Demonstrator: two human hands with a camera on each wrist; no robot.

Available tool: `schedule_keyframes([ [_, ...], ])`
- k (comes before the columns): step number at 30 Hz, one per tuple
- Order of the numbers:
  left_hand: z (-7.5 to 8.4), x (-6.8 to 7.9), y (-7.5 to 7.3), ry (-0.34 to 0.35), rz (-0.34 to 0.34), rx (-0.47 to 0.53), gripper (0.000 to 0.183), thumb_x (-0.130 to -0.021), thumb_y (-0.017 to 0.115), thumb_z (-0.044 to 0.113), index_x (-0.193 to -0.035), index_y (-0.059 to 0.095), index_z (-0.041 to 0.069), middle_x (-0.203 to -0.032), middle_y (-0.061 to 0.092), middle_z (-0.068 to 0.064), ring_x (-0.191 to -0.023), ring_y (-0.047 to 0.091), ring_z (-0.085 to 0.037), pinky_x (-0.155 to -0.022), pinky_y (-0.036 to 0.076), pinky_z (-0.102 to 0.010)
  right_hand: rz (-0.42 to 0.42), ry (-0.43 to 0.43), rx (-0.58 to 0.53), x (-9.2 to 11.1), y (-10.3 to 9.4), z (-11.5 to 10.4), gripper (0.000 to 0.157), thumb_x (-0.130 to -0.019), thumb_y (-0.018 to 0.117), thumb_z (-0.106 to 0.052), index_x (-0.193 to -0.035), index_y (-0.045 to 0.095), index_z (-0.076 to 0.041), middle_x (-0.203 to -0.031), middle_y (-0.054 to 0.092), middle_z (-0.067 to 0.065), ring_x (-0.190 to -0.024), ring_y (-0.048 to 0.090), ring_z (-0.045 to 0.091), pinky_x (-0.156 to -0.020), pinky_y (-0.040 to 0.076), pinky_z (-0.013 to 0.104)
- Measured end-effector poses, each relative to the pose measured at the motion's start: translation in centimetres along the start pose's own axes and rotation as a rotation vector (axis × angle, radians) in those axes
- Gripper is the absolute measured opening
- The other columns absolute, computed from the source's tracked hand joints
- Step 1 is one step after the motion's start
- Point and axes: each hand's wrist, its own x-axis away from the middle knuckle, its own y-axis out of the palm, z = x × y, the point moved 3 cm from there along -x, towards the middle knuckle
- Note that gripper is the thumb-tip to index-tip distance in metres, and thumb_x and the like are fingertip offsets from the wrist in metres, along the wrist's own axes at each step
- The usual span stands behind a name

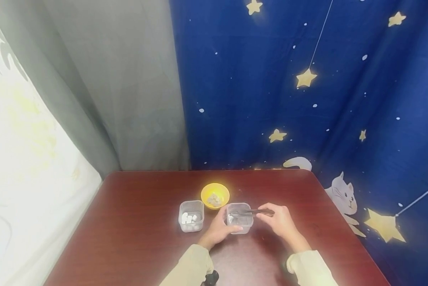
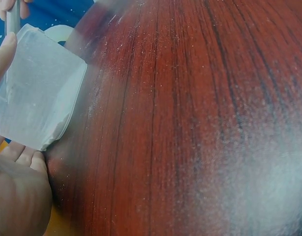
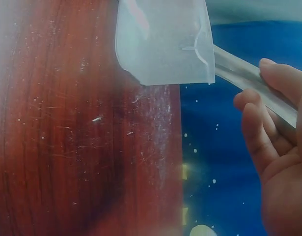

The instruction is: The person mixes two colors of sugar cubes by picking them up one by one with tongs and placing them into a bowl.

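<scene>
My left hand (image 1: 219, 228) grips a clear plastic box (image 2: 42, 83) from its left side, thumb along the near wall and fingers round the far side. Between the thumb and fingers of my right hand (image 1: 279, 222) is a slim metal tool that looks like tweezers (image 3: 256, 83). Its narrow end reaches over the right rim into the box, near a small whitish bit. Left of the hands stands a second clear box (image 1: 191, 228) with several white pieces (image 1: 189, 218) in it. Behind them, a yellow bowl (image 1: 215, 186) contains a pale, lumpy heap (image 1: 214, 200).
The dark red wooden table (image 1: 146, 254) reaches back to a grey curtain (image 1: 121, 87) and a blue star-patterned curtain (image 1: 249, 87). White cloth (image 1: 24, 178) hangs along the left side. The bowl sits close behind the two boxes.
</scene>
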Motion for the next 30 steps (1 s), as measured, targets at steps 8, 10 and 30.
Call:
schedule_keyframes([
  [8, -1.2, -0.5, 0.3, -0.004, -0.001, -0.017, 0.081, -0.072, 0.086, 0.023, -0.141, 0.044, 0.015, -0.127, 0.057, -0.006, -0.115, 0.054, -0.027, -0.102, 0.038, -0.048, 0.040, 0.121, -0.138, 0.7, -0.5, 1.1, 0.016, -0.077, 0.082, -0.013, -0.090, 0.074, -0.015, -0.068, 0.069, -0.002, -0.060, 0.067, 0.017, -0.050, 0.054, 0.029],
  [10, -1.2, -0.5, 0.3, -0.007, -0.001, -0.017, 0.081, -0.072, 0.086, 0.023, -0.141, 0.044, 0.016, -0.128, 0.057, -0.005, -0.115, 0.054, -0.027, -0.102, 0.039, -0.048, 0.056, 0.150, -0.189, 0.9, -0.6, 1.3, 0.016, -0.077, 0.082, -0.012, -0.091, 0.074, -0.012, -0.064, 0.067, 0.000, -0.057, 0.066, 0.022, -0.049, 0.054, 0.032],
  [30, -1.3, -0.4, -0.2, -0.044, 0.008, -0.072, 0.088, -0.071, 0.086, 0.029, -0.145, 0.040, 0.015, -0.136, 0.052, -0.009, -0.121, 0.050, -0.027, -0.105, 0.035, -0.049, 0.138, 0.263, -0.460, 1.0, -1.8, -1.8, 0.017, -0.081, 0.075, 0.003, -0.097, 0.070, 0.008, -0.070, 0.067, 0.022, -0.057, 0.064, 0.037, -0.053, 0.056, 0.039],
])
